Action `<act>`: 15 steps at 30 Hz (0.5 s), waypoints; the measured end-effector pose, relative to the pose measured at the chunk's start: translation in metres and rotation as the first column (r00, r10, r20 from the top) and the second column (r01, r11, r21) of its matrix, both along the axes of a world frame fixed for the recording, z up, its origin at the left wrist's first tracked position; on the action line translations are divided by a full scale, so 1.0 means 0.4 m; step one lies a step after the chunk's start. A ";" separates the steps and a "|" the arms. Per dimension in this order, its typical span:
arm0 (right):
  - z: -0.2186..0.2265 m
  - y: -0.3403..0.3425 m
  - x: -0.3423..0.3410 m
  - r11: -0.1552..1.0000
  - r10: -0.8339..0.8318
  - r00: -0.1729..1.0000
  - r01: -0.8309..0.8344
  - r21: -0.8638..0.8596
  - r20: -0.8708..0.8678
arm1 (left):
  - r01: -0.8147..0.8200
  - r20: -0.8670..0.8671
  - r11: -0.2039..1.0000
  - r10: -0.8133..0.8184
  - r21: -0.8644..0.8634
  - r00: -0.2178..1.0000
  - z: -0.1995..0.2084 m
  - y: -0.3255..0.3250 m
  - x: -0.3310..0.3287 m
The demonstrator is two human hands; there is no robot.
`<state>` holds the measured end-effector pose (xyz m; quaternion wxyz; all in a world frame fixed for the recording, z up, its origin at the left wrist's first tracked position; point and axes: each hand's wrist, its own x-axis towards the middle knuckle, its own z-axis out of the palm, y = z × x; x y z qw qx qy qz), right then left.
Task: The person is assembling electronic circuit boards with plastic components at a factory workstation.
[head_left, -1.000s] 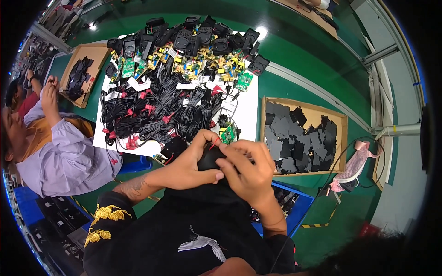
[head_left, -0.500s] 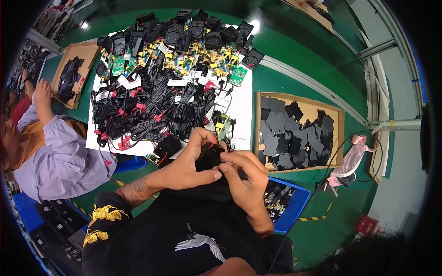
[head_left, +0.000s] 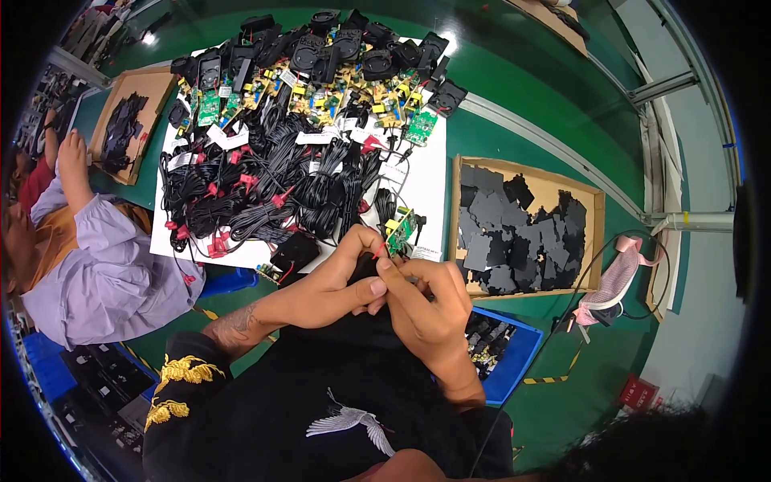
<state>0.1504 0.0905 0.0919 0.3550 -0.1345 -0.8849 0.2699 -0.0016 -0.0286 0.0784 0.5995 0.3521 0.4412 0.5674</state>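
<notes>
My left hand (head_left: 336, 283) is closed around a small black plastic housing (head_left: 364, 268), mostly hidden by the fingers. The thumb and fingers of my right hand (head_left: 430, 304) are pressed together against the housing's right side, by a red wire (head_left: 377, 252). Just above the fingertips sits a green circuit board (head_left: 401, 230) with a yellow component, tilted and close to the housing. What exactly the right fingertips pinch is hidden. Beyond my hands, bundled black cables (head_left: 269, 217) with red tags lie on a white sheet (head_left: 434, 193).
Black housings (head_left: 309, 55) and circuit boards are heaped along the sheet's far side. At right stands a cardboard tray (head_left: 595, 241) of dark flat pieces, with a blue bin (head_left: 514, 371) below it. A co-worker in a lilac sleeve (head_left: 112, 249) sits at left. A pink mesh item (head_left: 614, 281) lies far right.
My right hand has shifted its fingertips up toward the red wire, and my left fingers now cover more of the housing. The circuit board has turned and shows more of its green face.
</notes>
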 end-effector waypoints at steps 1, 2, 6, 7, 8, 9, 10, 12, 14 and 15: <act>0.001 0.003 -0.001 1.000 0.002 1.000 -0.002 -0.001 0.000 | 0.000 0.018 1.000 0.001 -0.008 1.000 0.003 0.001 -0.002; 0.004 0.009 0.001 0.999 0.032 0.999 -0.032 -0.014 0.005 | 0.002 0.038 1.000 -0.001 -0.015 0.999 0.006 0.002 -0.003; 0.002 0.016 0.005 0.995 0.092 0.996 -0.091 -0.042 0.021 | 0.020 0.055 1.000 -0.020 -0.006 0.998 0.008 0.005 -0.011; 0.003 0.019 0.008 0.995 0.092 0.996 -0.091 -0.043 0.021 | 0.039 0.053 0.999 -0.038 -0.009 0.998 0.004 0.004 -0.014; 0.005 0.023 0.011 0.985 0.141 0.990 -0.138 -0.108 0.021 | 0.057 0.052 0.998 -0.056 -0.012 0.997 0.003 0.002 -0.017; 0.007 0.030 0.015 0.968 0.190 0.982 -0.184 -0.172 0.017 | 0.057 0.052 0.998 -0.056 -0.012 0.997 0.003 0.001 -0.018; 0.008 0.039 0.021 0.967 0.190 0.982 -0.184 -0.173 0.017 | 0.069 0.101 0.997 -0.066 -0.028 0.993 0.004 0.000 -0.018; 0.007 0.065 0.037 0.939 0.205 0.979 -0.203 -0.277 -0.020 | 0.079 0.150 0.996 -0.071 -0.046 0.986 0.009 -0.003 -0.020; 0.038 0.108 0.028 0.974 0.196 0.980 -0.191 -0.124 0.030 | 0.211 0.244 0.977 -0.195 -0.039 0.950 0.029 0.009 -0.027; 0.066 0.126 0.008 0.977 0.211 0.975 -0.209 -0.040 0.073 | 0.229 0.268 0.973 -0.210 -0.041 0.940 0.031 0.006 -0.032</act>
